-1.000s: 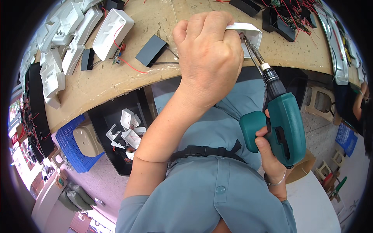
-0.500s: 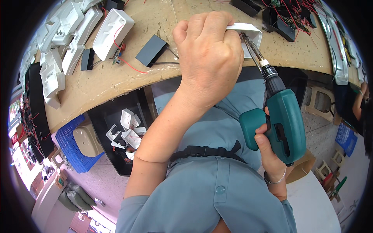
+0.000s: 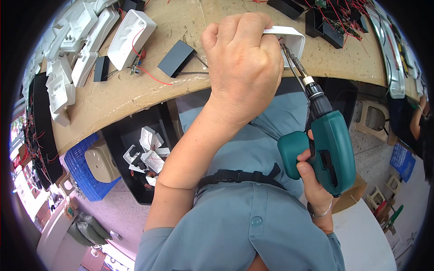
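My left hand (image 3: 244, 67) is closed over a white plastic housing (image 3: 294, 43) at the bench's near edge, hiding most of it. In my right hand (image 3: 315, 180) is a green pistol-shaped soldering gun (image 3: 333, 149), its handle wrapped by my fingers. The gun's thin metal tip (image 3: 291, 56) reaches up into the open side of the housing, with a slim feed tube running alongside. What the tip touches inside is too small to make out. Left of my left hand lies a flat black box (image 3: 177, 58) with a dark cable.
Several white housings (image 3: 90, 40) crowd the bench's left end, near a small circuit board (image 3: 136, 67) with red wire. Black cases with tangled red wires (image 3: 334, 27) lie at the back right. Beneath the bench edge stands a black bin (image 3: 144, 194) holding white parts, beside a blue basket (image 3: 86, 167).
My right hand has lowered the soldering gun slightly, and its tip has drawn back a little toward me. My left hand and the housing stay in place.
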Demonstrator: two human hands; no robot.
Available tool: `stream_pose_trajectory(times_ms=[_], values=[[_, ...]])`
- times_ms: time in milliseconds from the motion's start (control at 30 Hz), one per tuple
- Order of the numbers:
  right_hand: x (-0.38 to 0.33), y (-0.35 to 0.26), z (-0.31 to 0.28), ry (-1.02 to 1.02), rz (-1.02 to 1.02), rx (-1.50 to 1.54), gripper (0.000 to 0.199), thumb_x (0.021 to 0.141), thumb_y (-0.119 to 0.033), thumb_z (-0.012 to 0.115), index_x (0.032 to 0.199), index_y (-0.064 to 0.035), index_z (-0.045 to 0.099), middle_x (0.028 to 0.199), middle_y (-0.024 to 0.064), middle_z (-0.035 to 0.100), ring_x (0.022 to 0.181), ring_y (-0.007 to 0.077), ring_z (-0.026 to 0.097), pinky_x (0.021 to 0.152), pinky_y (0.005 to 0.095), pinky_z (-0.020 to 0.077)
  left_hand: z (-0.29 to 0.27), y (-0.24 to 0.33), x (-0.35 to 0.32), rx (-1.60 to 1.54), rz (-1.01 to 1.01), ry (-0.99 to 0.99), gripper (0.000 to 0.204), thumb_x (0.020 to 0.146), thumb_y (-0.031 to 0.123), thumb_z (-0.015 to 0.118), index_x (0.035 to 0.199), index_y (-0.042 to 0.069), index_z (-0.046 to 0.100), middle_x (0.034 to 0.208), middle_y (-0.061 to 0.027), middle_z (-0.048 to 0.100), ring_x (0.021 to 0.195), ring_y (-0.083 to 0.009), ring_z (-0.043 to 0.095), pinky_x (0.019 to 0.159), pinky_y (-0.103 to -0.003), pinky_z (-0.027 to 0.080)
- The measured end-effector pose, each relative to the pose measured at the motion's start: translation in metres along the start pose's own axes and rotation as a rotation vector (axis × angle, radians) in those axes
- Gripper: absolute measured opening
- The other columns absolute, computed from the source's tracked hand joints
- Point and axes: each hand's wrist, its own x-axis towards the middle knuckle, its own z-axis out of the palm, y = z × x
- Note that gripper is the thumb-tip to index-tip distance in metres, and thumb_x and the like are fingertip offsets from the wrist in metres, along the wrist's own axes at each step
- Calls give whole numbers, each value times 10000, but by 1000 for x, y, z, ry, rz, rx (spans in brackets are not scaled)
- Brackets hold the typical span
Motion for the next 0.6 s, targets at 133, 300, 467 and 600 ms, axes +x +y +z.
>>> stream_pose_trajectory(times_ms=[133, 300, 467, 600], values=[[-5, 5, -10, -77, -92, -13, 523, 767, -64, 687, 1238, 13, 472, 1200, 151, 552, 796, 131, 572, 736, 280, 478, -1, -3, 2, 2, -13, -3, 47, 627, 51, 623, 640, 22, 589, 929, -64, 559, 880, -236, 510, 767, -386, 331], [-6, 1, -13, 13, -130, 84, 544, 750, -112, 717, 1213, 37, 474, 1158, 166, 559, 764, 152, 579, 710, 311, 489, -3, -5, 4, -41, -55, -40, 46, 641, 45, 635, 664, 15, 609, 930, -65, 563, 858, -245, 508, 772, -385, 341], [-5, 2, -14, 36, -112, 125, 552, 743, -140, 731, 1195, 54, 480, 1120, 158, 566, 748, 158, 583, 679, 319, 498, 12, -18, 7, -149, 249, 297, 112, 650, 30, 639, 756, 4, 613, 918, -121, 559, 860, -286, 526, 753, -392, 365], [-6, 2, -13, 52, -92, 143, 552, 744, -149, 733, 1190, 58, 483, 1120, 158, 566, 747, 158, 583, 672, 311, 498, 9, -17, 8, -109, 46, 54, 103, 648, 28, 639, 742, -2, 612, 899, -120, 561, 850, -290, 529, 743, -393, 367]])
